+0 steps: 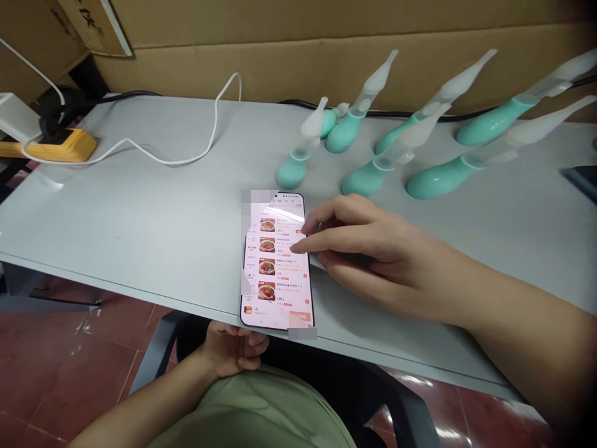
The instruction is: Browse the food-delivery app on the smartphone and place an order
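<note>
At the far left of the grey table [140, 211] sit an orange power strip [60, 148] and a white cable [186, 158]. Centre, the phone [277, 261] lies flat at the table's near edge, a food list lit; the left hand [236, 348] curls loosely below it, holding nothing. The right hand [368, 249] has its forefinger on the screen, mid-list. Seven teal bulb syringes [364, 177] lie untouched beyond.

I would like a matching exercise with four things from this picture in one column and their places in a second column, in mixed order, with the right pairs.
Things:
1. phone
2. right hand
3. left hand
4. orange power strip

Places:
A. far left of the table
B. below the table edge, near the lap
C. flat at the near table edge, screen lit
D. finger touching the screen

Pairs: 1-C, 2-D, 3-B, 4-A
</note>
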Tool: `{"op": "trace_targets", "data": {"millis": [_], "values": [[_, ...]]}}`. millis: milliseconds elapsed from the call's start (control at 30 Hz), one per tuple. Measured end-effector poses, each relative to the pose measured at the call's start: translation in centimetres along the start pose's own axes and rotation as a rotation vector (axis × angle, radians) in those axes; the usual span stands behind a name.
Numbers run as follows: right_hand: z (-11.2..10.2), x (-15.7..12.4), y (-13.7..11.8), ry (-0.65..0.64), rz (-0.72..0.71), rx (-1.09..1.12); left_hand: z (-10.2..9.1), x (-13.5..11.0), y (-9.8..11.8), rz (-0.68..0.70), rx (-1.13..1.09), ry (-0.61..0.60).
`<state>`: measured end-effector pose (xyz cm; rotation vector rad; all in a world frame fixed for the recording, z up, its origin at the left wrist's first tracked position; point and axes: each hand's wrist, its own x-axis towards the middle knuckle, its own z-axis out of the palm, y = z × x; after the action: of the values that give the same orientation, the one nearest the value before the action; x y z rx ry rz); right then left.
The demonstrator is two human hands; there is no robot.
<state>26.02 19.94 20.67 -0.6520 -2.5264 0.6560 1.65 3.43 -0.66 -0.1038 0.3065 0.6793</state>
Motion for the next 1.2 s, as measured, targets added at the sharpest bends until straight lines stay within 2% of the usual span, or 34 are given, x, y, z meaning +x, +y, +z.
{"op": "trace_targets", "data": {"millis": [300, 567, 1200], "values": [[-0.01, -0.07, -0.10, -0.018, -0.022, -0.010, 0.08, 0.02, 0.01, -0.016, 0.031, -0.007], [0.18, -0.10, 0.15, 0.007, 0.012, -0.003, 0.71, -0.01, -0.03, -0.012, 0.045, -0.003], [0.22, -0.09, 0.11, 0.004, 0.031, 0.035, 0.49, 0.06, -0.07, -0.007, 0.039, -0.030]]}}
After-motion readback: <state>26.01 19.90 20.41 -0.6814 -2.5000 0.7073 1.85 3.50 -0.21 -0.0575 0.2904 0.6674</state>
